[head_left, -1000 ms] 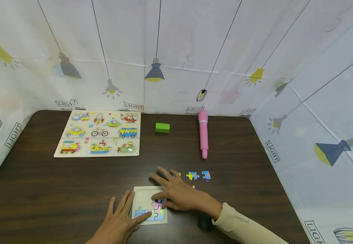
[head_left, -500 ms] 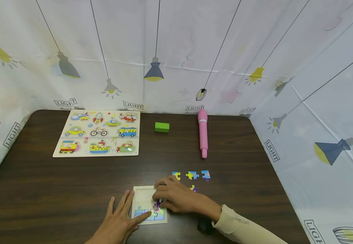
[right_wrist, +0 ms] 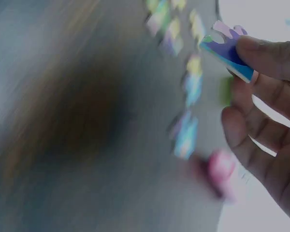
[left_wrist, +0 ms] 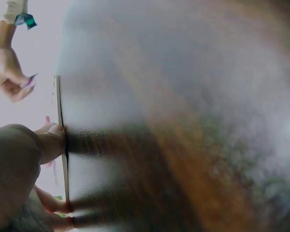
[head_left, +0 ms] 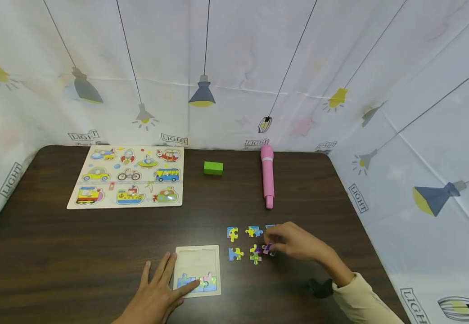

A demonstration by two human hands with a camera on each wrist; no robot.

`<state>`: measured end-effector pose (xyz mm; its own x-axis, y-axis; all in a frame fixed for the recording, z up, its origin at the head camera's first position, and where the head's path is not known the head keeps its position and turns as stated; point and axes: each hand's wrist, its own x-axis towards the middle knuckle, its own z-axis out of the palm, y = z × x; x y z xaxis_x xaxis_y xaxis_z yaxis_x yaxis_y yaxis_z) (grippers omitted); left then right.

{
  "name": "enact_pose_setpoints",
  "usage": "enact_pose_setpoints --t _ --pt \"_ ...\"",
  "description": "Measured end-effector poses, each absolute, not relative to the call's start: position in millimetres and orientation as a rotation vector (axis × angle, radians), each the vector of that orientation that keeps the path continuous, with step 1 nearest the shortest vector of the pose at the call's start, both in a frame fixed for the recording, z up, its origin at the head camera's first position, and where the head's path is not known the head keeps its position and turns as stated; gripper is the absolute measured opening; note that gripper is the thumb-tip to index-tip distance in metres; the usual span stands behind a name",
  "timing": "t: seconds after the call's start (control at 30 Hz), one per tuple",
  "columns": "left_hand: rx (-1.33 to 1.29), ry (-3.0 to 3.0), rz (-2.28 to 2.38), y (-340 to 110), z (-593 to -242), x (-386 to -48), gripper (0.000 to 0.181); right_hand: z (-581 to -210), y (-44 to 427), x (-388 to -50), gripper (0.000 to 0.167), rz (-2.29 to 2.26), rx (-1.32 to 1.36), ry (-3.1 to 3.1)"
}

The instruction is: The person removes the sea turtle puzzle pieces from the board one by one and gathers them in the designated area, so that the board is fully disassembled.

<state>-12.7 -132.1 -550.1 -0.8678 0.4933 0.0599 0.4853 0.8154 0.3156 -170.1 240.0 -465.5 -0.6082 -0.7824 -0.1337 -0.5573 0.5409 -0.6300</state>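
A pale square puzzle tray (head_left: 198, 261) lies near the front of the table with joined puzzle pieces (head_left: 208, 283) along its lower part. The left hand (head_left: 155, 292) rests spread at the tray's left edge, thumb over the pieces. To the right, the right hand (head_left: 299, 243) hovers by loose pieces (head_left: 254, 231). In the right wrist view it pinches a purple and blue piece (right_wrist: 224, 48) between thumb and finger. That piece (head_left: 268, 249) is partly covered by the fingers in the head view.
A board with vehicle pictures (head_left: 129, 176) lies at the back left. A green block (head_left: 213, 168) and a pink microphone-shaped object (head_left: 268, 176) stand or lie farther back. A patterned curtain (head_left: 234, 67) hangs behind the table.
My right hand has moved right, off the tray, with a purple piece in its fingers; the tray's upper right part shows bare. My left hand has stayed at the tray.
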Motion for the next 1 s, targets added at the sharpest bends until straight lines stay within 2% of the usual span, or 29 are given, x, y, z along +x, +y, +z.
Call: enact_pose_setpoints --t 0.2,0.6,0.73,0.87,1.0 --pt "0.774 2.981 0.519 -131.3 -549.3 -12.3 0.052 -481.2 260.8 -170.0 0.019 -0.675 -1.084 2.385" --pt "0.844 3.028 0.508 -132.5 -554.2 -11.0 0.057 -495.9 241.5 -146.5 0.022 -0.251 -1.151 2.876" --pt "0.84 3.038 0.488 -132.3 -554.0 -11.6 0.057 -494.4 212.3 -134.9 0.025 -0.285 -1.267 2.97" --pt "0.829 3.045 0.461 -132.7 -554.3 -11.9 0.057 -486.9 160.5 -120.2 0.025 -0.393 -1.463 2.816" --pt "0.859 3.049 0.431 -132.4 -556.0 -11.6 0.062 -485.6 111.8 -107.2 0.028 -0.298 -1.558 2.637"
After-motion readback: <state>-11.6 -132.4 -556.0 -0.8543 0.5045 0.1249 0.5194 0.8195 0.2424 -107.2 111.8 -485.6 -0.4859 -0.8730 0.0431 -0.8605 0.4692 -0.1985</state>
